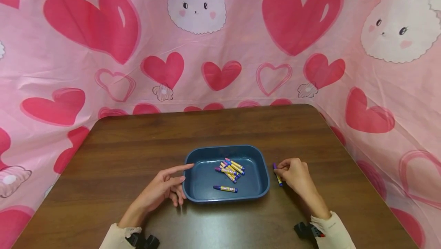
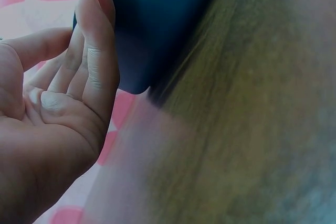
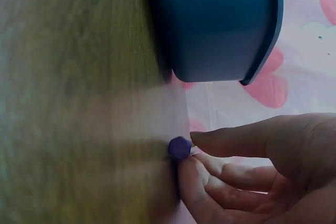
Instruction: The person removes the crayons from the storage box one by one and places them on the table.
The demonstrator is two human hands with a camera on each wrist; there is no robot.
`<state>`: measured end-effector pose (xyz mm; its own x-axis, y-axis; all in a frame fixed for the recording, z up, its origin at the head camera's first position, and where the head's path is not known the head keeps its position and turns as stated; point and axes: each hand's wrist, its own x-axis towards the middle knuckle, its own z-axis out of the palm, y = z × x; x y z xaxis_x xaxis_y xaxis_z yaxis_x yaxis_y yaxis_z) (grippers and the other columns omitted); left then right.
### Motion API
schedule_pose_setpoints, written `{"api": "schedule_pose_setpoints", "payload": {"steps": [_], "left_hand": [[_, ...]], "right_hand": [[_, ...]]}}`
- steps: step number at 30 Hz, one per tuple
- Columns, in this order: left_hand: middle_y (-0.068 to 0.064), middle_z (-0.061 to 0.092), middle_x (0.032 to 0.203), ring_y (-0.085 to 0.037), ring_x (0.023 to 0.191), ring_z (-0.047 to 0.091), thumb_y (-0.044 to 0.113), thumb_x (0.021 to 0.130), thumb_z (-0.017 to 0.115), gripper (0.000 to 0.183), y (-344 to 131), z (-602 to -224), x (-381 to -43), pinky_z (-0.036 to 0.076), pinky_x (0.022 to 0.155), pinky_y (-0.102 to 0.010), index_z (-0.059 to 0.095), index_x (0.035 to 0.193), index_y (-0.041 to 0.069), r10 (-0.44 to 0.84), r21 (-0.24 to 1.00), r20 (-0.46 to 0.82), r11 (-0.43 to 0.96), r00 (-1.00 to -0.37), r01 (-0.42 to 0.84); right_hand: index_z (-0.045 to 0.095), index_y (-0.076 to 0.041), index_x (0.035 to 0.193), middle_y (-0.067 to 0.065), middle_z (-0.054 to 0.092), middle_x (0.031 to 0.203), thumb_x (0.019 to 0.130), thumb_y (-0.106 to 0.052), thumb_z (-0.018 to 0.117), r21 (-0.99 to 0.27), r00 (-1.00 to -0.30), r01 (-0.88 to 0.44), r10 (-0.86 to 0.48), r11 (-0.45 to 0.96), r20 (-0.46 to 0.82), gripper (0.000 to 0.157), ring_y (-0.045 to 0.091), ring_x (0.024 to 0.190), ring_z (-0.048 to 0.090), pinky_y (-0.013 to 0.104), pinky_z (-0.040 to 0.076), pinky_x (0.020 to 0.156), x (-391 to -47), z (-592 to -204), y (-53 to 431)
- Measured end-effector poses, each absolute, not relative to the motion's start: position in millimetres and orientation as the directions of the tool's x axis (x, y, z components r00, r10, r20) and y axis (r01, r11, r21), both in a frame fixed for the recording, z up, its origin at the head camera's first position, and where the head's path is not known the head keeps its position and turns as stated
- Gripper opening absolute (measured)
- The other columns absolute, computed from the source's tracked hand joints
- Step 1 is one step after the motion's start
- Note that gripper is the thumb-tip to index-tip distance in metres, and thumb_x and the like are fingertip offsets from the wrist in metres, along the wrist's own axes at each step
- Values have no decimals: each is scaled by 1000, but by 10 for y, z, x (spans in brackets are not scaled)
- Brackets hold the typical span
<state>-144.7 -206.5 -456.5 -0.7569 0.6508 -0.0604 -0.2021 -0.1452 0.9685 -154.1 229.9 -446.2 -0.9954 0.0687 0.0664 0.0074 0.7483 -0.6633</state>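
A dark blue rectangular tray [image 1: 225, 200] stands on the table with several yellow-wrapped crayons [image 1: 231, 170] piled in its middle. One dark-tipped crayon [image 1: 225, 189] lies apart near the tray's front wall. My left hand [image 1: 162, 187] is at the tray's left side, index finger reaching over the rim and thumb near the outer wall. To the right of the tray, my right hand [image 1: 294, 172] pinches a purple crayon [image 1: 279, 180] low at the tabletop, between thumb and fingertips. The right wrist view shows that crayon's purple end [image 3: 179, 148] facing the camera.
The brown wooden table [image 1: 155, 134] extends around the tray on all sides. Behind it and along both sides hangs a pink cloth [image 1: 220, 49] printed with hearts and rabbits. Black wrist cameras [image 1: 306, 230] sit at both cuffs.
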Motion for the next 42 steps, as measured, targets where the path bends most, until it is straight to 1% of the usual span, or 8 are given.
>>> {"api": "schedule_pose_setpoints", "payload": {"steps": [4,11,18,24,31,37,42], "left_hand": [[-14,74,81,-20,65,72,8,108,40,49,-2063,-4566,-1442,58,56,-29,29,154,-1,652,970,-33,-162,-758,-181],[-14,74,82,-20,66,72,9,108,40,48,-2063,-4552,-1435,58,56,-28,30,154,0,658,971,-17,-168,-752,-169],[-15,74,82,-21,66,71,8,108,39,48,-2063,-4552,-1436,58,56,-28,29,154,-1,658,972,-8,-171,-753,-160],[-15,74,82,-21,66,71,8,108,39,48,-2059,-4557,-1435,58,56,-29,29,154,-1,660,972,0,-178,-751,-155],[-15,74,82,-20,65,72,8,108,39,48,-2057,-4556,-1439,58,56,-29,29,154,-1,659,971,-4,-177,-752,-161],[-15,73,80,-20,64,71,9,108,40,49,-2057,-4579,-1443,58,55,-29,27,154,-2,647,971,-29,-162,-762,-174],[-15,73,80,-20,64,71,8,108,38,49,-2059,-4589,-1442,58,55,-29,27,155,-1,649,970,-21,-172,-761,-173]], "right_hand": [[74,-6,76,-2,67,63,78,-11,81,-635,-994,2,72,772,86,8,10,60,58,31,47,61,-1531,-4468,2294],[76,-6,79,0,71,71,78,-13,81,-622,-994,-12,56,783,89,9,13,66,61,33,50,64,-1515,-4459,2316],[74,-5,81,-1,70,67,81,-12,78,-651,-998,21,51,759,28,9,10,61,62,29,48,58,-1508,-4434,2365],[73,-4,84,0,71,69,82,-14,78,-675,-999,42,48,736,-9,11,9,59,65,27,48,56,-1491,-4418,2384],[74,-7,81,-5,68,68,77,-15,81,-625,-999,-6,16,781,29,12,10,68,58,29,47,66,-1486,-4426,2401],[73,-7,81,-4,63,68,79,-11,80,-623,-999,-36,-24,782,29,8,14,68,54,31,46,64,-1491,-4436,2388],[73,-7,80,-4,64,69,79,-11,80,-620,-999,-49,-26,783,45,8,13,68,56,32,47,65,-1479,-4422,2382]]}}
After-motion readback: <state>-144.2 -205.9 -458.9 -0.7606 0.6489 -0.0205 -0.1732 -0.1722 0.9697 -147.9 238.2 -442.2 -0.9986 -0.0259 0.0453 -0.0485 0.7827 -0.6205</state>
